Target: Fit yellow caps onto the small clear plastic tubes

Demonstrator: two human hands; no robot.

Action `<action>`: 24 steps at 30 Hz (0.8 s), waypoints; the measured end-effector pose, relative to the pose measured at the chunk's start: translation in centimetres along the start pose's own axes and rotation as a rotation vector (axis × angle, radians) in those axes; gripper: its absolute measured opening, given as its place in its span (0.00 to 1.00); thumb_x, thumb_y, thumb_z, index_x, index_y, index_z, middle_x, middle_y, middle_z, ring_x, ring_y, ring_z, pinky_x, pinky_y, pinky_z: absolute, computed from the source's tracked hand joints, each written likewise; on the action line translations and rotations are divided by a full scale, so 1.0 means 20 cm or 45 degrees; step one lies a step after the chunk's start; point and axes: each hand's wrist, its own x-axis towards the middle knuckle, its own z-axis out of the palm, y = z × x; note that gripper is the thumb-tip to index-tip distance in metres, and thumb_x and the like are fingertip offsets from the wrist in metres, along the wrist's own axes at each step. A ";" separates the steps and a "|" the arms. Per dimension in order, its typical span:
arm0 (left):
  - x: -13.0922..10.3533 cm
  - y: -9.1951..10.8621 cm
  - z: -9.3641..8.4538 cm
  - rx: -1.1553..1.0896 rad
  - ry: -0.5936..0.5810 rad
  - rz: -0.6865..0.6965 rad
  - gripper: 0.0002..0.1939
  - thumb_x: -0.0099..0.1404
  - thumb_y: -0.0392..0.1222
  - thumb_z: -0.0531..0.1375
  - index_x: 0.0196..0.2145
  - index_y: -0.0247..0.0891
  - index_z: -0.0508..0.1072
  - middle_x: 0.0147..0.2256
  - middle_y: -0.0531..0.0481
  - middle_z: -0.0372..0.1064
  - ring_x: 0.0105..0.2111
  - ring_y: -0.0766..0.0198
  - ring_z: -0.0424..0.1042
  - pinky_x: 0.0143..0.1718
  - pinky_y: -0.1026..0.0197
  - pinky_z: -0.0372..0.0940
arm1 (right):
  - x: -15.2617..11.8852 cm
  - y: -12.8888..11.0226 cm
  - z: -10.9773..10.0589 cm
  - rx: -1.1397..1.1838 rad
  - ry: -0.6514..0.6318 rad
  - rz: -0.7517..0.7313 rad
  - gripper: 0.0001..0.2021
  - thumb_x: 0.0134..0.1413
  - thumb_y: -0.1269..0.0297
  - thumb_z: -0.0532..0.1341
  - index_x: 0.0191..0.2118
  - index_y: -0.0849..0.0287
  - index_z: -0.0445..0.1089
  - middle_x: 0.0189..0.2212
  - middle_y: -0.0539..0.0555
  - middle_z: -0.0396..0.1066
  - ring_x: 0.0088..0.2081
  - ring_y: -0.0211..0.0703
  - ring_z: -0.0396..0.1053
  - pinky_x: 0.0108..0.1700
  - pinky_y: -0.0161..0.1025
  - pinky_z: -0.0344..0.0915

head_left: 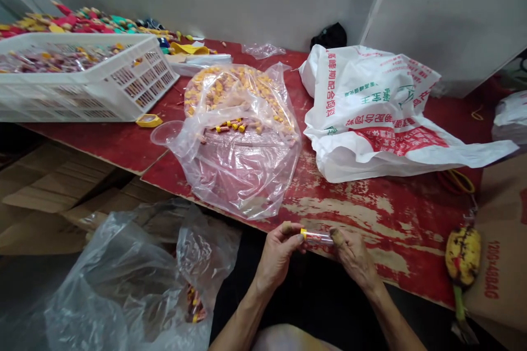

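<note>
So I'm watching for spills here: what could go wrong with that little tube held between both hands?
The left hand and right hand pinch the small clear tube only by the fingertips at the table edge; if it slips, it would likely drop to the dark floor. The open clear bag of small pieces sags toward the same edge, so a bump might spill them. The banana overhangs the edge and could fall.

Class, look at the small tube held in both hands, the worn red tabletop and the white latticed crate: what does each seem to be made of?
The small clear tube with a yellow cap looks like glossy transparent plastic. The worn red tabletop seems painted wood: pale bare patches show through the red coat. The white latticed crate looks like matt moulded plastic, judging by its even grid walls.
</note>
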 end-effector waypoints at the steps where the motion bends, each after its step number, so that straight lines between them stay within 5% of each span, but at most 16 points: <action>1: 0.00 0.00 0.00 0.005 0.004 0.011 0.11 0.48 0.37 0.69 0.31 0.33 0.76 0.28 0.50 0.70 0.24 0.67 0.68 0.25 0.66 0.64 | 0.00 0.00 0.01 0.013 0.028 0.032 0.29 0.62 0.43 0.43 0.19 0.58 0.57 0.15 0.48 0.54 0.18 0.36 0.53 0.20 0.34 0.49; 10: -0.01 0.02 0.01 -0.046 0.020 -0.010 0.11 0.48 0.37 0.68 0.31 0.33 0.75 0.27 0.51 0.69 0.23 0.67 0.68 0.24 0.66 0.63 | -0.01 0.00 0.00 0.017 0.019 0.018 0.26 0.59 0.43 0.50 0.27 0.61 0.69 0.17 0.49 0.60 0.21 0.38 0.59 0.22 0.32 0.57; 24: -0.01 0.00 0.00 0.043 0.027 0.037 0.13 0.45 0.37 0.70 0.30 0.35 0.74 0.27 0.51 0.70 0.27 0.66 0.68 0.27 0.66 0.65 | -0.02 -0.01 -0.02 0.141 -0.109 0.047 0.17 0.62 0.52 0.51 0.39 0.60 0.68 0.28 0.53 0.68 0.28 0.41 0.66 0.26 0.33 0.61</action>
